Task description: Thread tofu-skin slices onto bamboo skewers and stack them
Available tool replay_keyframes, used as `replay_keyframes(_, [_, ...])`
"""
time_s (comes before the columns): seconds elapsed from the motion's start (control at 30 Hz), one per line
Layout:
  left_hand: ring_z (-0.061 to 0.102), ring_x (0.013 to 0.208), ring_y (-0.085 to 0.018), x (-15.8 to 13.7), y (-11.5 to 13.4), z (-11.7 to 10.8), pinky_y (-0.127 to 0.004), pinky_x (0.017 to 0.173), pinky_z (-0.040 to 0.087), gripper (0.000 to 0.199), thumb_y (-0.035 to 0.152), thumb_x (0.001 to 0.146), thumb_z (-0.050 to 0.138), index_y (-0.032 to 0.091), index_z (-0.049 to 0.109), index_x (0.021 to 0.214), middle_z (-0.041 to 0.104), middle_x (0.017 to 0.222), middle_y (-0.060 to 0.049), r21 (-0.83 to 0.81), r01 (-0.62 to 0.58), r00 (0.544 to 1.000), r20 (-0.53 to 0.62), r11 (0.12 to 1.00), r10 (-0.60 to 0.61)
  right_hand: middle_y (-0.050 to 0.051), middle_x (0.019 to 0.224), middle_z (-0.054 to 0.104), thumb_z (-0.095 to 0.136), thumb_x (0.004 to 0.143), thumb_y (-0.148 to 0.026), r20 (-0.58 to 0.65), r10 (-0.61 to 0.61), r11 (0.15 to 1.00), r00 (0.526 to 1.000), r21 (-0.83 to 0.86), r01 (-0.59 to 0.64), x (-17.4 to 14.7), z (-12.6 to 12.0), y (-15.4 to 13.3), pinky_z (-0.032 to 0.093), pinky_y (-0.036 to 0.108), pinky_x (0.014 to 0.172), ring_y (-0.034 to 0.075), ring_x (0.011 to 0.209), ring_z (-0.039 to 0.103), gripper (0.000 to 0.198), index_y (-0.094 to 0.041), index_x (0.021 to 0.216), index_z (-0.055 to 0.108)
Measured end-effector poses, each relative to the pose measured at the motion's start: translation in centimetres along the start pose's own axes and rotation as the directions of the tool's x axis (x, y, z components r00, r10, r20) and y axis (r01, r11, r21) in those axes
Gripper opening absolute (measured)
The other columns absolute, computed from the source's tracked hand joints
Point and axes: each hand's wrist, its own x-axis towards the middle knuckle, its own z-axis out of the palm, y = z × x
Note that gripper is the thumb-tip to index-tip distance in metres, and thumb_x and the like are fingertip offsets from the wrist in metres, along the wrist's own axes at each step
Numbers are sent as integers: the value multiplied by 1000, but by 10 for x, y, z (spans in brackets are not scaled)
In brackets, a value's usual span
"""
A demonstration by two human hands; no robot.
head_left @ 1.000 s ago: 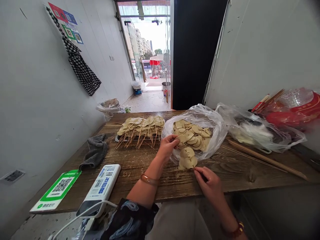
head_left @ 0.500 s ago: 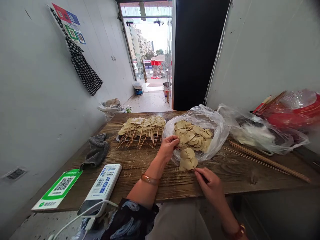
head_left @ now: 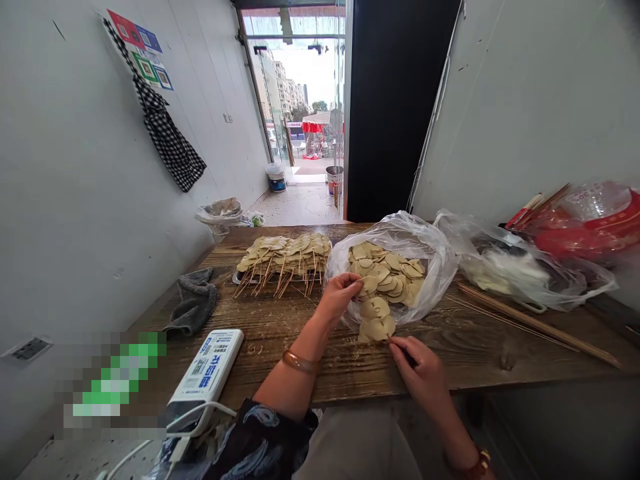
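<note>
One black-and-white checked cloth (head_left: 173,143) hangs on the pale wall at far left. Below it is a long brown wooden bench (head_left: 280,327). At the bench's near left corner is a green-and-white patch (head_left: 120,377), blurred into blocks, its details unreadable. Just to its right, reaching the near edge, lies a white device with blue print (head_left: 207,370), a white cable (head_left: 213,404) looping over its lower end. Farther up, by the left edge, is a crumpled grey cloth (head_left: 193,303).

Toward the far edge, left of the middle, a tray (head_left: 237,277) carries a heap of skewered slices (head_left: 283,252), bare stick ends pointing to the near edge. Right of the tray, the person's left hand (head_left: 343,293), its wrist in an amber bangle (head_left: 300,361), pinches a thin pale slice (head_left: 369,285) between thumb and fingers. The slice is at the front of an open clear plastic bag (head_left: 439,267) filled with loose slices (head_left: 387,267). In front of the bag, more slices (head_left: 376,320) sit threaded on a stick (head_left: 389,339); the right hand (head_left: 417,367), near the bench's near edge, grips its lower end.

Farther right, thin sticks (head_left: 540,325) slant toward the right edge. Beyond them, near the far right corner, lie a rumpled clear bag (head_left: 500,267) and red packaging (head_left: 575,237).
</note>
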Motion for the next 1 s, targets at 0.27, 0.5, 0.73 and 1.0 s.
replay_keyframes(0.27, [40, 50, -6, 1, 0, -1, -20, 49, 30, 18, 28, 64, 67, 12, 65, 73, 51, 55, 3, 172, -84, 996, -3, 981, 86, 7, 85, 72, 49, 90, -32, -7, 7, 1000, 1000, -20, -7, 1, 0, -1, 53, 30, 71, 20, 81, 67, 24, -19, 89, 70])
replay_keyframes(0.5, [43, 53, -7, 2, -4, -3, -19, 51, 32, 18, 26, 68, 63, 11, 63, 77, 54, 59, 1, 263, -100, 995, 37, 960, 93, 7, 87, 71, 48, 90, -32, 9, 30, 1000, 999, -5, -30, 0, -1, -2, 52, 29, 72, 21, 83, 67, 25, -19, 90, 69])
replay_keyframes(0.73, [41, 51, -6, 5, -10, -7, -19, 51, 30, 27, 26, 70, 61, 12, 59, 93, 49, 57, 5, 287, -129, 991, 75, 949, 112, 6, 84, 71, 49, 90, -31, 14, 37, 999, 999, 21, -37, 1, -2, -3, 51, 28, 72, 19, 80, 66, 23, -19, 88, 69])
replay_keyframes(1.0, [39, 51, -6, 4, -11, -4, -19, 53, 31, 31, 24, 68, 64, 12, 58, 96, 47, 56, 7, 273, -106, 985, 161, 956, 63, 6, 84, 70, 50, 89, -33, 0, 88, 995, 996, 40, -88, 0, 0, -1, 49, 29, 73, 20, 80, 65, 23, -19, 89, 69])
